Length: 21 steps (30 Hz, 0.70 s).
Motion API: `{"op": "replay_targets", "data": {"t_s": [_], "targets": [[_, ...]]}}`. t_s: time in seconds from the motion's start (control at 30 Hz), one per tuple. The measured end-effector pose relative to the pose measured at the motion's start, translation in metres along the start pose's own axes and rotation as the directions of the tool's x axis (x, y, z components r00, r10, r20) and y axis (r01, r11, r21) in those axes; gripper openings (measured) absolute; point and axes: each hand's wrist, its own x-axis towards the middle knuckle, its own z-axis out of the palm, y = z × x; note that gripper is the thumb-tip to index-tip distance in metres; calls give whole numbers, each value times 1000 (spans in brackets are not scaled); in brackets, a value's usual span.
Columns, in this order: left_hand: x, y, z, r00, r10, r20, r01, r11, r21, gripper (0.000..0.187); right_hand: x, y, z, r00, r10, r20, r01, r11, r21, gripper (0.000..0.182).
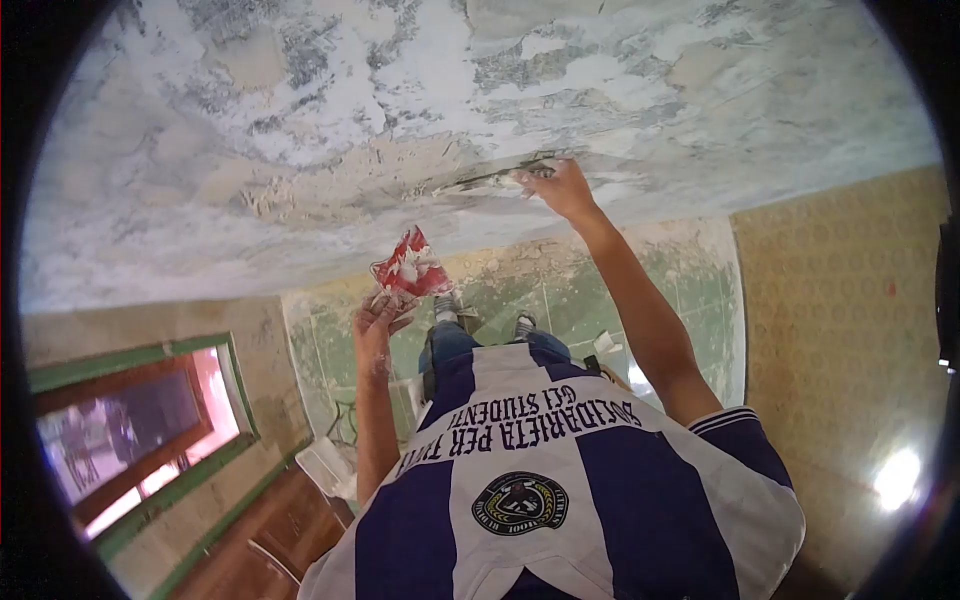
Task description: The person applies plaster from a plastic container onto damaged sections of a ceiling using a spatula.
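Observation:
My left hand (376,318) is closed on the near edge of a flat red plaster spreader (412,268), whose face is smeared with white plaster. My right hand (562,192) reaches up to a rough, patchy plastered surface (350,110). Its fingers are bent around a thin flat-bladed scraper (490,181), seen nearly edge-on and lying against that surface; its handle is hidden by the fingers. White plaster marks my left hand and wrist.
A window with a green frame (235,385) is at the left, above brown wooden furniture (240,550). Green tiles (560,290) show around my feet (524,325). Patterned wallpaper (840,330) covers the right side. A white object (328,465) stands near my left forearm.

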Motion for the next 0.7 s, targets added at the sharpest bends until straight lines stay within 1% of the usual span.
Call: {"op": "replay_targets", "data": {"t_s": [0.03,0.07,0.13,0.17,0.23,0.3,0.37,0.4,0.43,0.47,0.5,0.57,0.6,0.67,0.7], "targets": [[-13,-8,7,998,-6,-66,5,1000,-23,36,-1,5,-5,999,18,-37,-18,1000,9,31],[-26,-16,14,991,-16,-130,10,999,-49,37,-2,15,-11,1000,8,-12,-8,1000,14,31],[-49,-37,26,987,-8,-158,-4,997,-76,37,-8,31,-23,994,-41,-105,53,992,117,32],[-59,-46,32,987,7,-161,-23,995,-99,37,-12,37,-28,995,-55,-80,65,991,119,32],[-78,-59,44,975,22,-222,-48,992,-116,37,-27,23,-36,1000,3,-28,0,997,82,32],[-96,-73,55,959,26,-283,-67,988,-137,38,-28,21,-26,999,-41,29,40,998,39,32],[-107,-87,61,958,76,-276,-108,989,-103,50,-26,35,-8,994,-77,79,77,997,-3,31],[-115,-90,67,950,83,-300,-122,986,-114,50,-14,57,8,994,-101,38,99,994,36,31],[-123,-91,72,945,96,-312,-140,983,-120,49,-9,65,19,991,-131,-12,131,989,74,30],[-130,-87,79,936,103,-337,-153,980,-126,49,-13,60,25,988,-126,-93,147,949,277,30],[-138,-85,84,924,112,-367,-171,976,-132,49,-15,58,24,988,-144,-63,156,947,282,30],[-153,-83,89,902,132,-410,-196,974,-118,47,-16,62,10,990,-36,-140,70,967,246,26],[-160,-85,88,890,135,-435,-209,970,-127,47,-21,64,4,992,-51,-113,77,967,243,26],[-171,-94,78,872,142,-468,-227,965,-130,46,-31,66,-6,994,69,-80,-28,902,431,22],[-176,-94,78,862,143,-486,-242,959,-145,46,-30,68,-9,997,51,-60,-21,908,418,22]]}}
